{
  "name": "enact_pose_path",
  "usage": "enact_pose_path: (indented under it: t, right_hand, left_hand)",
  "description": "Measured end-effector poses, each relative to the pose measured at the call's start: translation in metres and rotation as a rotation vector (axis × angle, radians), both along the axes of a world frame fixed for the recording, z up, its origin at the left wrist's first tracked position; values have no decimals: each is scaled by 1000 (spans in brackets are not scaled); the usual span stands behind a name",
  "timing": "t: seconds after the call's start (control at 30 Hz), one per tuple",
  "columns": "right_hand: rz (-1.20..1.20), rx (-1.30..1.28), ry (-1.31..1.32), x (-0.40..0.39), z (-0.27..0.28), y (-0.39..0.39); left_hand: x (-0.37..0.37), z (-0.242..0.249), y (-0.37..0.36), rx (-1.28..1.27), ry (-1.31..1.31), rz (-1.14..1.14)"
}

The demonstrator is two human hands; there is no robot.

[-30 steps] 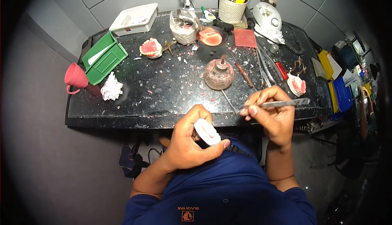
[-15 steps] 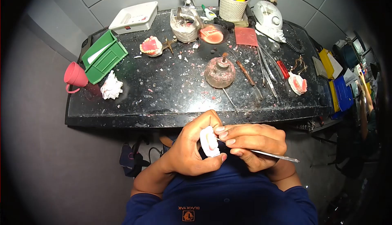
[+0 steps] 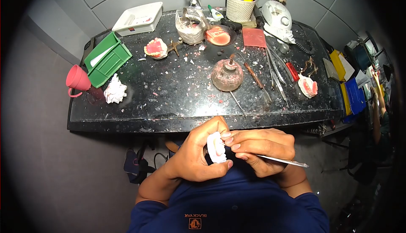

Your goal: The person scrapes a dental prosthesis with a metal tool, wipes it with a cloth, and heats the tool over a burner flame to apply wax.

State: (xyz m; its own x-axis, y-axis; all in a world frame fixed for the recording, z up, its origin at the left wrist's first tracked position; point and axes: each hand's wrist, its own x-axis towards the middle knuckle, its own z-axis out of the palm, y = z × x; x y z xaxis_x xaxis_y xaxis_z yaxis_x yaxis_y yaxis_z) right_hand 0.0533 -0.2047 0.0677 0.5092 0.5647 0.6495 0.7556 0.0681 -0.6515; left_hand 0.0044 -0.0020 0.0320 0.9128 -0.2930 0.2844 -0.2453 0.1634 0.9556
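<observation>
My left hand (image 3: 198, 153) is closed around a white dental cast (image 3: 217, 148), its row of teeth facing right. In my right hand (image 3: 264, 149) is a thin metal carving tool (image 3: 292, 163), pinched like a pen. The tool's handle sticks out to the lower right, while its tip is at the teeth, mostly behind my fingers. Both hands are close together in front of the bench's near edge. Beyond them on the bench stands a round spirit burner (image 3: 227, 75), with a brown-handled wax knife (image 3: 255, 77) to its right.
On the black bench (image 3: 169, 106) are a green tray (image 3: 108, 59), a pink cup (image 3: 78, 78), crumpled tissue (image 3: 115, 90), two more casts with pink wax (image 3: 156, 48) (image 3: 308, 86), a pink wax sheet (image 3: 254, 37) and long tweezers (image 3: 277, 80). Scraps are scattered about. Another person's arm (image 3: 377, 90) shows far right.
Both hands keep their grips and have barely moved. The cast is turned very slightly, and the tool has shifted a touch to the left.
</observation>
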Motion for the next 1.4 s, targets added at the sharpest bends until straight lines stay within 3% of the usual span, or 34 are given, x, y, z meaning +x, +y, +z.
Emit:
enact_pose_path:
  t: [0.1,0.17,0.3,0.4,0.5,0.57,0.6,0.67,0.73,0.8,0.87,1.1,1.4]
  right_hand:
    - [4,5,-7,0,-2,0]
    - [4,8,-19,1,-2,1]
    - [-45,-21,-119,-1,-2,1]
    - [-193,7,-124,-2,-7,-4]
    - [-258,97,-42,-1,-15,-4]
    - [-262,123,-36,0,-20,-1]
    - [-246,228,87,-2,-23,3]
    - [-227,332,212,-3,-24,4]
    - [-219,148,148,-2,-21,-3]
    - [-211,121,156,-3,-21,-4]
    - [-243,23,-75,-1,-14,0]
    - [-183,0,-181,-8,-15,4]
    - [-207,-31,-243,-16,-15,9]
  left_hand:
    - [0,2,2,-96,70,-93]
    - [-2,7,6,-266,378,-266]
    - [-2,15,6,-405,610,-335]
    - [1,3,2,-442,542,-380]
    - [-1,1,-4,-56,152,72]
    - [2,-8,-5,179,-97,266]
    - [5,-9,-6,305,-245,360]
    - [4,-7,-10,288,-227,390]
    - [5,-9,-14,274,-210,421]
    - [8,-15,-16,158,-306,447]
    - [8,-18,-16,150,-317,450]
    - [2,-12,-14,280,-350,503]
    - [1,-18,-17,259,-403,581]
